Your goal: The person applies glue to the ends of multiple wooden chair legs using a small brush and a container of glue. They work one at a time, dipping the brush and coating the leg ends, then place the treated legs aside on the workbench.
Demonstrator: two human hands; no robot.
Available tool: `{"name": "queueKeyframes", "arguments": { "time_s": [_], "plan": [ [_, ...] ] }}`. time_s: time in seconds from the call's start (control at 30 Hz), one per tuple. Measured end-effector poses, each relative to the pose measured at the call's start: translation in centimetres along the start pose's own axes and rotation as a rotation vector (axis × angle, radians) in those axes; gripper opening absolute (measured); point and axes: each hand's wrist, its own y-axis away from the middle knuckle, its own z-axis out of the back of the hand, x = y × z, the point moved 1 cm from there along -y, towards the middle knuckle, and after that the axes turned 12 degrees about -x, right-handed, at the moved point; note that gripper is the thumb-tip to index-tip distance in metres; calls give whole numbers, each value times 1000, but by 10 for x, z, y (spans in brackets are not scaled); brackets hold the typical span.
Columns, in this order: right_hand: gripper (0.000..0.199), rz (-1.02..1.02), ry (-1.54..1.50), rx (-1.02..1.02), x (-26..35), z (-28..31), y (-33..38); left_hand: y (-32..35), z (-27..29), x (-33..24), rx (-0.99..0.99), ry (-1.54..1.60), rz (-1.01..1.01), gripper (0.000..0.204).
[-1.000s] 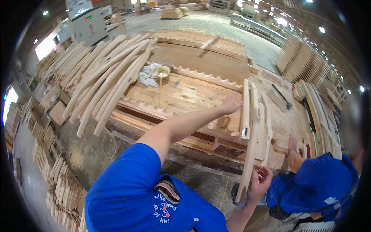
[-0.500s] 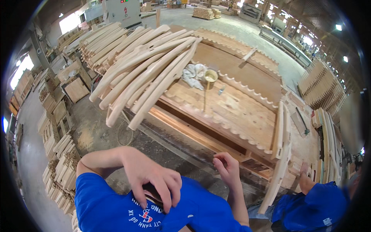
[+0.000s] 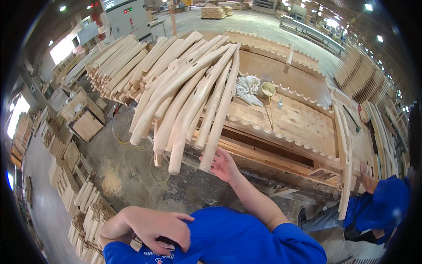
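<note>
My right hand (image 3: pixel 223 165) is open with its fingers apart, reaching up to the near ends of a pile of long curved wooden pieces (image 3: pixel 189 92). Its fingertips are at the end of the rightmost piece (image 3: pixel 218 123); I cannot tell whether they touch it. The pile lies slanted over the edge of a wooden workbench (image 3: pixel 303 127). My left hand (image 3: pixel 160 226) lies against the chest of my blue shirt (image 3: pixel 233 240), fingers spread over a small dark item there.
A co-worker in blue (image 3: pixel 382 207) crouches at the right, one hand by an upright curved slat (image 3: pixel 345 176). A small pot with a stick (image 3: pixel 267 89) and a white rag (image 3: pixel 247 88) sit on the bench. Stacks of wood pieces (image 3: pixel 74 193) line the floor on the left.
My right hand has left the slats at the right and moved left to the ends of the curved pile. My left hand has come up onto my chest.
</note>
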Motion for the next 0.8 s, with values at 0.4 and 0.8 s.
{"name": "queueKeyframes", "arguments": {
  "time_s": [0.4,0.8],
  "plan": [
    [23,364,31,-106,9,-41,18,28,22,8,31,-298,1,30],
    [41,943,336,-283,81,27,152,-75,34,3,349,-535,-7,44]
  ]
}}
